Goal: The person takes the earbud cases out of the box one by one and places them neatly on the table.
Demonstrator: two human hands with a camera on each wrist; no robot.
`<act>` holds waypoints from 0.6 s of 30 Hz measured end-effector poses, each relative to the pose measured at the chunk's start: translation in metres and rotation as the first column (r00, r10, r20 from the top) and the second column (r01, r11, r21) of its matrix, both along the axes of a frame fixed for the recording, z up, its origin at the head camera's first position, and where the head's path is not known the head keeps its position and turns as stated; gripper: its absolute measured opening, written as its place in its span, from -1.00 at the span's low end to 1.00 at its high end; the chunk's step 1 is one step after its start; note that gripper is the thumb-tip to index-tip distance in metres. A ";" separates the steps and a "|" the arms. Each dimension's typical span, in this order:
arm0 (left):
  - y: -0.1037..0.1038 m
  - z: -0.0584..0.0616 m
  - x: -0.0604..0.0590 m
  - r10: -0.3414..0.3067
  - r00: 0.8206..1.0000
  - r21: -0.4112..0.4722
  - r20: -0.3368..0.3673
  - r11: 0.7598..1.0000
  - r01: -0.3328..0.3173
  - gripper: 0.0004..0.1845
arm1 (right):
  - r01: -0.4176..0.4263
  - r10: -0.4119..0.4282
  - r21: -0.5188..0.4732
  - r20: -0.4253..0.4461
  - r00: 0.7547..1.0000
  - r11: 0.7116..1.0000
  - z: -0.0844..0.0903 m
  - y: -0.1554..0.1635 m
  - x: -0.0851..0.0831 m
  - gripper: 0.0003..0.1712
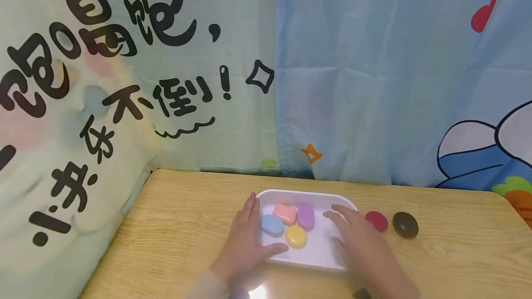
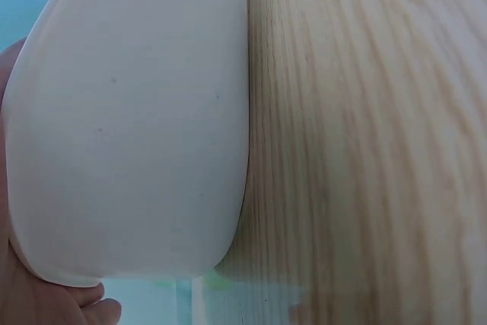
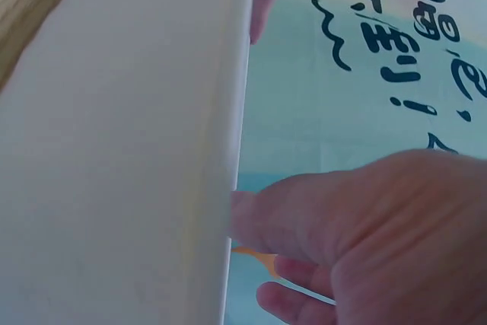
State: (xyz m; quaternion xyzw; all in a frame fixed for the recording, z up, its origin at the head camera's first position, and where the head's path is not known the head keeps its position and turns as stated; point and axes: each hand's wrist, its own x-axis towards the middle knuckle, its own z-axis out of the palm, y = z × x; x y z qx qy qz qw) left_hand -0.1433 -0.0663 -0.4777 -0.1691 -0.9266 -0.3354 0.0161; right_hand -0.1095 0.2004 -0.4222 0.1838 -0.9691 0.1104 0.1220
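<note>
A white tray (image 1: 322,255) with a raised rim sits on the wooden table. Inside its left half lie a pink rounded block (image 1: 285,214), a purple rounded block (image 1: 306,217), a light blue oval (image 1: 272,225) and a yellow disc (image 1: 296,236). My left hand (image 1: 245,239) is at the tray's left end, fingers straight along the rim and thumb stretched over the front left corner. Over the right end reaches my right hand (image 1: 361,241), its fingers spread and slightly bent. In the right wrist view its thumb (image 3: 281,215) meets the tray's rim.
Right of the tray, a dark red disc (image 1: 377,221) and a black disc (image 1: 405,224) lie on the table (image 1: 183,211). Behind the table hangs a printed cloth (image 1: 353,105), with lettering on its left part.
</note>
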 end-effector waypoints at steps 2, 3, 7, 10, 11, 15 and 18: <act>0.000 -0.001 0.000 -0.001 1.000 -0.005 -0.002 1.000 0.001 0.32 | -0.003 0.003 -0.001 0.001 1.000 1.000 -0.001 -0.004 -0.001 -0.42; 0.000 -0.001 -0.001 -0.001 1.000 -0.007 -0.001 1.000 0.001 0.32 | -0.005 0.005 -0.002 0.003 1.000 1.000 -0.001 -0.006 -0.001 -0.41; 0.000 0.000 -0.001 -0.003 1.000 -0.023 0.002 1.000 0.003 0.33 | -0.002 0.002 0.003 0.031 1.000 1.000 -0.003 -0.015 -0.002 -0.40; 0.000 0.001 -0.001 0.001 1.000 -0.029 0.008 1.000 -0.001 0.34 | 0.004 -0.004 0.006 0.083 0.997 1.000 -0.005 -0.021 -0.003 -0.38; 0.000 0.001 -0.001 0.002 1.000 -0.032 0.008 0.999 -0.002 0.34 | 0.014 -0.014 0.005 0.116 0.993 1.000 -0.005 -0.024 -0.003 -0.36; 0.000 0.001 -0.001 0.005 1.000 -0.026 0.012 1.000 -0.005 0.33 | 0.035 -0.030 -0.023 0.200 0.979 0.999 -0.005 -0.031 -0.004 -0.33; 0.000 -0.001 -0.001 0.004 1.000 -0.030 0.007 1.000 -0.004 0.33 | 0.038 -0.028 -0.040 0.225 0.974 0.998 -0.006 -0.035 -0.005 -0.30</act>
